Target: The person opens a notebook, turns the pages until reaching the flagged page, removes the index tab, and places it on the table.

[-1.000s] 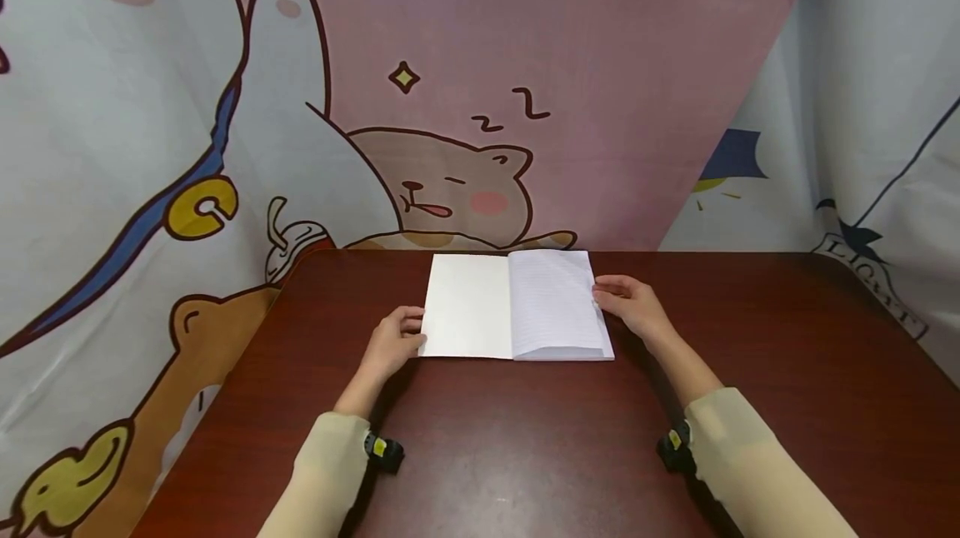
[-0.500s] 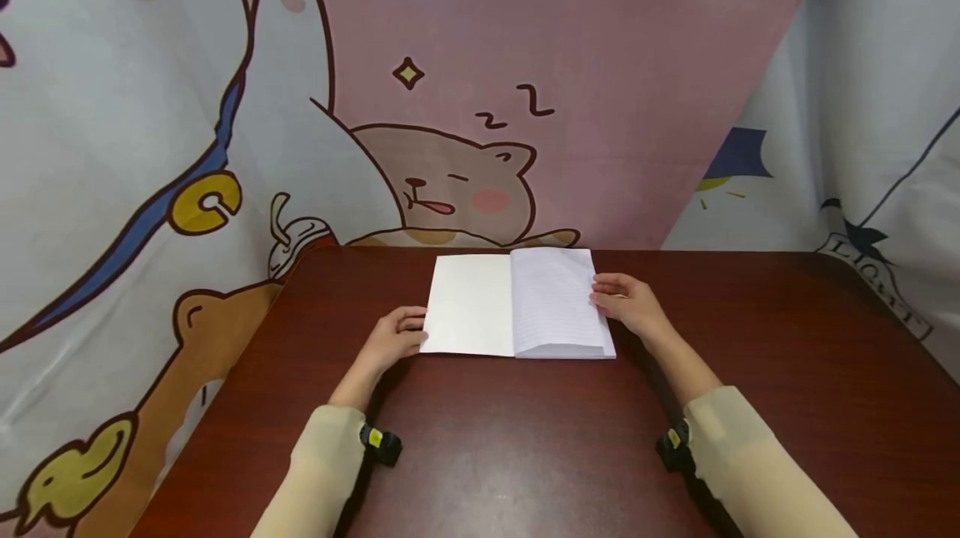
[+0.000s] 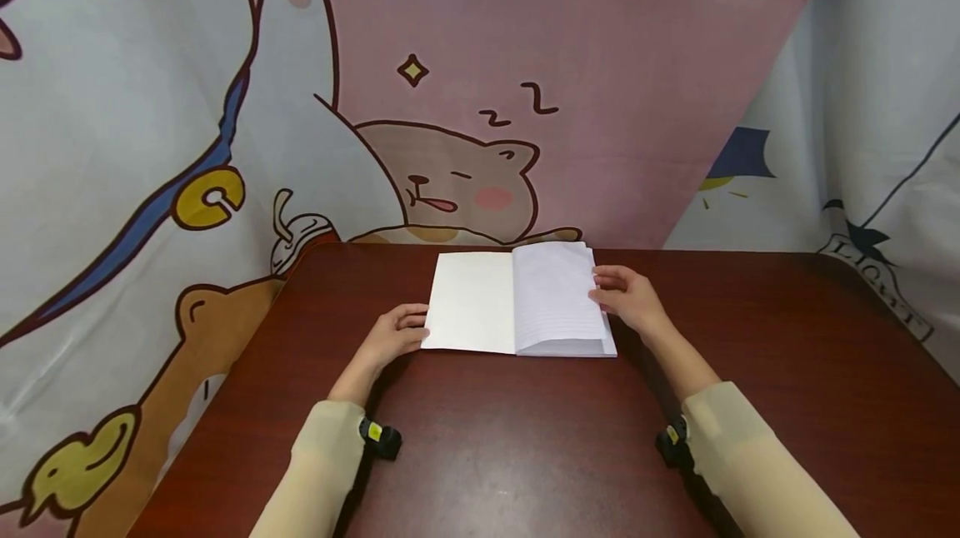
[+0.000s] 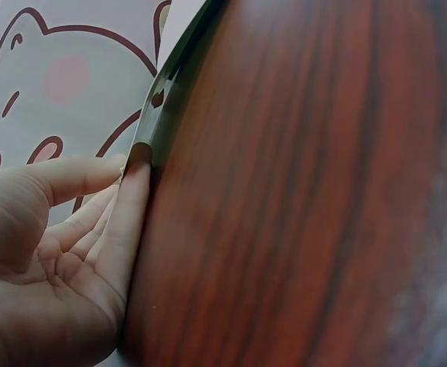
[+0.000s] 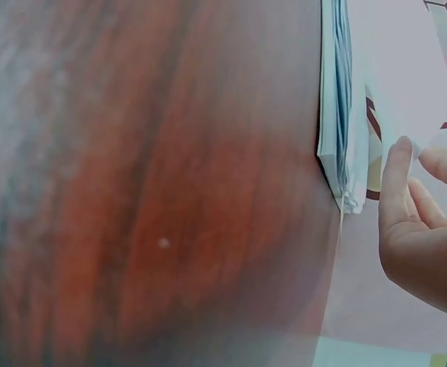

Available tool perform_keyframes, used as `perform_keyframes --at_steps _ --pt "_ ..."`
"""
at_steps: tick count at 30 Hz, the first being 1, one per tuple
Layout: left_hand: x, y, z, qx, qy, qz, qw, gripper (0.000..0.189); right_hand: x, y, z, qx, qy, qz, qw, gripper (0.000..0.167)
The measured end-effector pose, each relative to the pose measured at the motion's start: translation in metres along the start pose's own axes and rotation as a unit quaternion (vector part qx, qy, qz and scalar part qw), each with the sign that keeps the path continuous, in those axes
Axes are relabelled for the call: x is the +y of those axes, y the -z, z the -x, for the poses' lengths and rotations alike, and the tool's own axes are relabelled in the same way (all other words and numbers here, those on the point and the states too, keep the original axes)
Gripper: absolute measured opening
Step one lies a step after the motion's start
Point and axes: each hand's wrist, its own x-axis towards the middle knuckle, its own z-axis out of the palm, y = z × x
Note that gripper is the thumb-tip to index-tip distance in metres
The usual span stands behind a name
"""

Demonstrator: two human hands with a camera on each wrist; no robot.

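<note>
An open notebook [image 3: 470,305] lies on the table, a blank left side and a ruled right page [image 3: 555,292] showing. My left hand [image 3: 392,334] pinches the left cover's outer edge; the left wrist view shows the thumb above and fingers beneath the thin cover [image 4: 148,115]. On the other side, my right hand [image 3: 633,301] pinches the outer edge of the ruled page between thumb and finger. In the right wrist view that page [image 5: 407,69] is lifted away from the page stack [image 5: 342,99] below it.
The dark reddish wooden table [image 3: 480,455] extends to both sides and toward me. A cartoon-printed cloth [image 3: 600,105] hangs right behind its far edge. Pale sleeves and black wrist cameras [image 3: 382,438] are on both arms.
The ruled page has risen and bows up more, the gap under its near edge growing. My right hand has lifted slightly with it. My left hand stays at the cover edge.
</note>
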Motion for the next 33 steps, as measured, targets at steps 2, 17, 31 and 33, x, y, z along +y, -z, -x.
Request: perform_keyframes --at_steps 2,17,31,33 --pt "0.0 0.0 0.0 0.0 -0.001 0.0 1.0 0.047 -0.001 0.0 0.0 0.0 0.002 -0.004 1.0 0.053" --pt "0.001 0.0 0.001 -0.004 -0.002 0.005 1.0 0.049 -0.011 0.0 0.003 -0.001 0.026 -0.045 0.9986 0.055" --pt "0.0 0.0 0.001 -0.002 -0.001 0.007 1.0 0.049 -0.026 -0.002 0.012 -0.013 0.074 -0.086 0.9934 0.052" --pt "0.0 0.0 0.001 -0.002 0.0 0.005 1.0 0.049 -0.027 -0.003 0.012 -0.014 0.079 -0.091 0.9926 0.052"
